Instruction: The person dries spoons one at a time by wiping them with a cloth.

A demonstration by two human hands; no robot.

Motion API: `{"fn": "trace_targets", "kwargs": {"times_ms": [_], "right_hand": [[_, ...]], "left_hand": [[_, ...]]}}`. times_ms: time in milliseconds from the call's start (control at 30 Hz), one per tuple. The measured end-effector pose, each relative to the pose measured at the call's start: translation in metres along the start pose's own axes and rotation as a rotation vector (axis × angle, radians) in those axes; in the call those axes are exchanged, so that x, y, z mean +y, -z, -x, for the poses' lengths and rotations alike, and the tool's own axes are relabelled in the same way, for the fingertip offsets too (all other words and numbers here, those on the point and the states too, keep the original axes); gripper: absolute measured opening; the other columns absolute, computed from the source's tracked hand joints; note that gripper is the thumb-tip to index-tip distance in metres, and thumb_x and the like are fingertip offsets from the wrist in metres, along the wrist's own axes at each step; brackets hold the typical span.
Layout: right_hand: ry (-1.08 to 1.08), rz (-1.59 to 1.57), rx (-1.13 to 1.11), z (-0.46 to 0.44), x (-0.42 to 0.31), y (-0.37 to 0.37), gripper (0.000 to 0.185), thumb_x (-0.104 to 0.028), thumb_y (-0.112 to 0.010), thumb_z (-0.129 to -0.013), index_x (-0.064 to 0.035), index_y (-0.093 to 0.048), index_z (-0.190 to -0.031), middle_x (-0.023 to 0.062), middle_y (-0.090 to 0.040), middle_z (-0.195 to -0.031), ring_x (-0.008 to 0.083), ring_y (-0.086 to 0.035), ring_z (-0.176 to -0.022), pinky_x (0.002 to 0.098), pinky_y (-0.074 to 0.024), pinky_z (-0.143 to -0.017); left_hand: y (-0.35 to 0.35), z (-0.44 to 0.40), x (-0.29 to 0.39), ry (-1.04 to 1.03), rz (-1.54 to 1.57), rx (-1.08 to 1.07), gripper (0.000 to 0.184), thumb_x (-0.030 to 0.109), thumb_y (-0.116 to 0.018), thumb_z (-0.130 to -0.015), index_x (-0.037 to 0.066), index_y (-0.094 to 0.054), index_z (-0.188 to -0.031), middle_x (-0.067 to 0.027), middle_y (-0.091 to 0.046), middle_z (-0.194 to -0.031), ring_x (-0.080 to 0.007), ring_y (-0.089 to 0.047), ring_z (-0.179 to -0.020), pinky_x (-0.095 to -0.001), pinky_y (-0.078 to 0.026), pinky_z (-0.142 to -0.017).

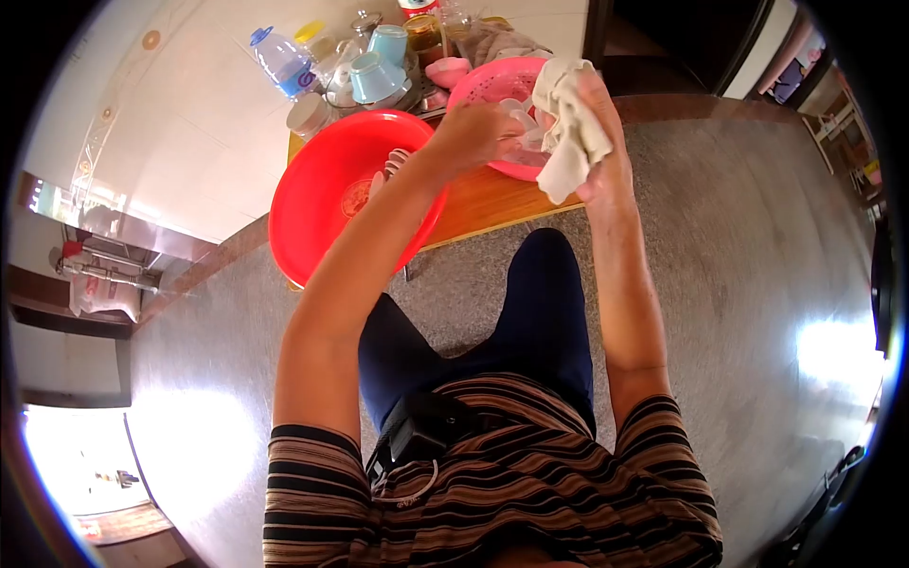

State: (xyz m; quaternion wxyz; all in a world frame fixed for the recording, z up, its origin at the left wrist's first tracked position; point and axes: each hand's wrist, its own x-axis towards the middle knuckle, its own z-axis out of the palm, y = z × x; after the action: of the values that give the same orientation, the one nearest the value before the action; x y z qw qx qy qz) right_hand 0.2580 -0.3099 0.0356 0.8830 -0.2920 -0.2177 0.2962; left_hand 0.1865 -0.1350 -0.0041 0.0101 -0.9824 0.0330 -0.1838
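Note:
My right hand is closed around a crumpled cream cloth, held up over the right side of a pink perforated basket. My left hand reaches across to the basket's near side, its fingers curled by some white pieces that look like spoons. What those fingers grip is blurred and partly hidden. Under my left forearm, a large red basin holds a few white spoons against its right wall.
Behind the basin, light-blue bowls, a clear plastic bottle, a glass jar and a pink item crowd the wooden table. A tiled wall rises at the back left. My knees are close to the table's front edge.

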Motion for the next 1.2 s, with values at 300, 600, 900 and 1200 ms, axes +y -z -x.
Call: {"fn": "trace_targets", "kwargs": {"times_ms": [300, 600, 900, 1200], "right_hand": [[-0.004, 0.307, -0.340, -0.015, 0.036, -0.052, 0.026, -0.011, -0.064, -0.083, -0.0021, -0.057, -0.106, 0.0065, -0.061, -0.085, 0.0121, -0.062, -0.066, 0.0298, -0.0568, -0.054], [0.009, 0.176, -0.622, -0.090, 0.162, -0.139, 0.021, -0.010, -0.060, -0.088, -0.0029, -0.059, -0.108, 0.0041, -0.062, -0.085, 0.0117, -0.061, -0.068, 0.0267, -0.0526, -0.059], [0.028, 0.415, -0.386, -0.089, 0.199, -0.113, 0.034, -0.019, -0.069, -0.078, -0.0053, -0.062, -0.108, 0.0094, -0.064, -0.092, 0.0172, -0.065, -0.076, 0.0337, -0.0543, -0.065], [0.305, 0.800, -0.353, -0.092, 0.199, -0.108, 0.030, -0.019, -0.064, -0.081, -0.0040, -0.059, -0.106, 0.0127, -0.064, -0.083, 0.0245, -0.065, -0.074, 0.0351, -0.0513, -0.066]], "left_hand": [[0.067, 0.138, -0.108, 0.686, 0.149, -0.207, 0.023, 0.030, -0.059, -0.087, 0.009, -0.067, -0.090, -0.0080, -0.067, -0.081, -0.0249, -0.065, -0.074, -0.0376, -0.051, -0.068], [0.038, 0.165, -0.101, 0.690, 0.295, -0.783, 0.044, 0.048, -0.072, -0.072, 0.006, -0.068, -0.081, -0.0105, -0.066, -0.072, -0.0216, -0.064, -0.072, -0.0383, -0.050, -0.065], [0.024, 0.171, -0.111, 0.833, -0.164, -0.543, 0.040, 0.031, -0.062, -0.085, 0.009, -0.056, -0.117, -0.0104, -0.069, -0.101, -0.0277, -0.068, -0.091, -0.0421, -0.055, -0.074], [0.048, 0.167, -0.118, 0.932, -0.207, -0.374, 0.030, 0.037, -0.063, -0.086, 0.009, -0.063, -0.098, -0.0122, -0.069, -0.091, -0.0269, -0.067, -0.091, -0.0445, -0.051, -0.077]]}}
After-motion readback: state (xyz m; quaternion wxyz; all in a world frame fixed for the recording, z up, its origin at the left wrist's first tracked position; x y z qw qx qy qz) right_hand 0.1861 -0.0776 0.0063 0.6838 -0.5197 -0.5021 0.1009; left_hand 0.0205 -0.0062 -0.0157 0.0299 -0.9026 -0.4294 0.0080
